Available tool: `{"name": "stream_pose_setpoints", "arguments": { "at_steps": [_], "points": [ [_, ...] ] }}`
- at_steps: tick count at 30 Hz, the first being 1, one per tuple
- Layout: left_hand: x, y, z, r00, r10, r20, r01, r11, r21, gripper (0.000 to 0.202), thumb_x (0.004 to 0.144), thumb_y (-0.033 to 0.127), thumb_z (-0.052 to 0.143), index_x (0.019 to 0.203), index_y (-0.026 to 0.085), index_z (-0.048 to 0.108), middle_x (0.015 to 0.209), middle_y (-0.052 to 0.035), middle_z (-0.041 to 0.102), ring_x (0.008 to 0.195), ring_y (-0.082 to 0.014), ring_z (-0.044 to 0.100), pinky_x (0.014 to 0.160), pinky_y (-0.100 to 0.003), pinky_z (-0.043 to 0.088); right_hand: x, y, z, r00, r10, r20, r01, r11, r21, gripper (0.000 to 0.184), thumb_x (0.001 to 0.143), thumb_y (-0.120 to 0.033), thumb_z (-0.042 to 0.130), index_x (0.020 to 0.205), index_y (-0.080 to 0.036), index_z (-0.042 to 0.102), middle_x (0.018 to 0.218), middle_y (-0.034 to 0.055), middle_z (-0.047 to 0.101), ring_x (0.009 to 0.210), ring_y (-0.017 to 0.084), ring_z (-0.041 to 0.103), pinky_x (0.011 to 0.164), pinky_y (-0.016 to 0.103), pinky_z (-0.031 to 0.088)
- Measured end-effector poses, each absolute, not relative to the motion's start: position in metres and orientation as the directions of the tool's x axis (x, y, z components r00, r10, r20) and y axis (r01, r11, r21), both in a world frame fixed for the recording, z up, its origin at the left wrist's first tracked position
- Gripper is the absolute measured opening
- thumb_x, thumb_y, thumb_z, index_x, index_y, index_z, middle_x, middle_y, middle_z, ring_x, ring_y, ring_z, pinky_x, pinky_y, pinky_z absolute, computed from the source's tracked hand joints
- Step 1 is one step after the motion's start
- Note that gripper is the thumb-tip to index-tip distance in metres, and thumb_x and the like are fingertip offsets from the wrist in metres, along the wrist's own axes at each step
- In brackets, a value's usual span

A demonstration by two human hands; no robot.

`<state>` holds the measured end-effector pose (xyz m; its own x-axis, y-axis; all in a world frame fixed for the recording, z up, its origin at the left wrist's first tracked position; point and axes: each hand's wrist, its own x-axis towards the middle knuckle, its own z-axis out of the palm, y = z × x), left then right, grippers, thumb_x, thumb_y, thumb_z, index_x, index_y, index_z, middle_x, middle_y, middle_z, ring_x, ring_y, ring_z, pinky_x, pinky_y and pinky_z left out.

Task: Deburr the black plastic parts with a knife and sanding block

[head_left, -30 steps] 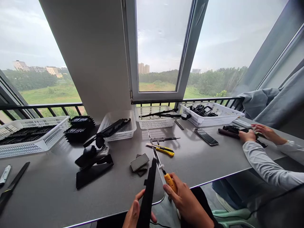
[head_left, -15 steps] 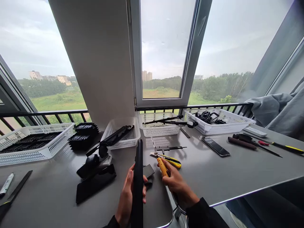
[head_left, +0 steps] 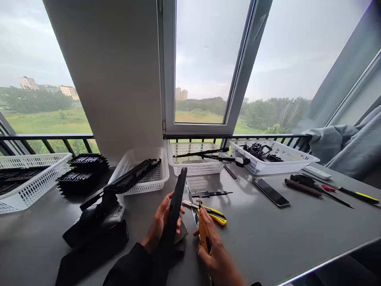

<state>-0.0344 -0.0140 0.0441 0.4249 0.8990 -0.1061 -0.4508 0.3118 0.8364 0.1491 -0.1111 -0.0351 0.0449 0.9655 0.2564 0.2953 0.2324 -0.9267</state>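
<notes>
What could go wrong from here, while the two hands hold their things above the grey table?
The right hand, gripping the slim orange-handled tool, could brush the yellow-and-black utility knife lying close by, whose metal blade seems exposed. The long black strip in the left hand might bump the grey rectangular block near it.

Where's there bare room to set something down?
The widest bare patch lies between the silver-edged phone, the brown bar and the table's near edge. It's crowded around the left hand and right hand, by the yellow knife and caliper, and at the black stack.
</notes>
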Motion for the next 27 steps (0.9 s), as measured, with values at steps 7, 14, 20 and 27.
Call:
{"name": "stream_pose_setpoints", "arguments": {
  "at_steps": [7, 14, 20, 27],
  "points": [
    [-0.037, -0.015, 0.033, 0.46, 0.883, -0.09, -0.47, 0.328, 0.819, 0.069, 0.092, 0.069, 0.064, 0.141, 0.023, 0.046, 0.082, -0.0023, 0.072, 0.05, -0.0132, 0.058, 0.039, -0.023, 0.054, 0.145, -0.109, -0.033, 0.13, 0.939, 0.318, 0.354, 0.255, -0.9, 0.094, 0.073, -0.007, 0.055, 0.162, -0.035, 0.051, 0.176, 0.0042, 0.031, 0.156, 0.032, 0.043, 0.103, 0.039, 0.061],
    [-0.038, -0.013, 0.031, 0.467, 0.879, -0.098, -0.476, 0.343, 0.81, 0.068, 0.094, 0.067, 0.063, 0.142, 0.023, 0.046, 0.089, -0.0048, 0.073, 0.051, -0.0134, 0.061, 0.04, -0.023, 0.055, 0.142, -0.111, -0.036, 0.153, 0.943, 0.296, 0.403, 0.214, -0.89, 0.099, 0.067, -0.008, 0.052, 0.163, -0.031, 0.049, 0.177, 0.0036, 0.03, 0.163, 0.029, 0.028, 0.114, 0.041, 0.054],
    [-0.037, -0.012, 0.031, 0.467, 0.88, -0.088, -0.476, 0.335, 0.813, 0.07, 0.092, 0.069, 0.065, 0.14, 0.022, 0.047, 0.083, -0.0032, 0.072, 0.05, -0.0137, 0.059, 0.038, -0.023, 0.054, 0.145, -0.109, -0.038, 0.155, 0.953, 0.26, 0.418, 0.175, -0.891, 0.089, 0.076, -0.008, 0.055, 0.162, -0.031, 0.052, 0.172, 0.0043, 0.041, 0.162, 0.03, 0.031, 0.13, 0.055, 0.032],
    [-0.038, -0.014, 0.034, 0.449, 0.89, -0.086, -0.492, 0.326, 0.808, 0.063, 0.095, 0.065, 0.062, 0.139, 0.022, 0.049, 0.084, -0.0034, 0.072, 0.051, -0.0135, 0.06, 0.041, -0.023, 0.056, 0.136, -0.109, -0.034, -0.08, 0.943, 0.323, 0.544, 0.313, -0.778, 0.087, 0.075, -0.002, 0.053, 0.158, -0.028, 0.058, 0.169, 0.0048, 0.046, 0.157, 0.03, 0.042, 0.127, 0.053, 0.041]
  ]
}}
